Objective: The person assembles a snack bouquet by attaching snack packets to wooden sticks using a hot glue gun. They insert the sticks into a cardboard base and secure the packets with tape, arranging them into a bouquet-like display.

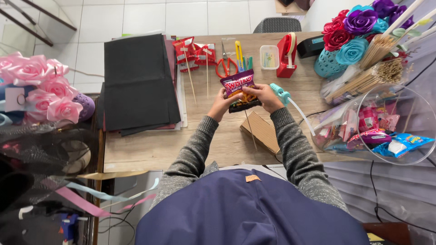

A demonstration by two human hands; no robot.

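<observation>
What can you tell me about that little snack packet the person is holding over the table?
The snack packet is a small, glossy foil-like pouch, purple at the top with red and white lettering, darker below with orange-brown snack pictures. It is sealed as far as shows, held nearly upright above the wooden table, in front of the red-handled scissors. The left hand grips its left edge and the right hand its right edge; a thin wooden stick runs down from beneath it.
</observation>
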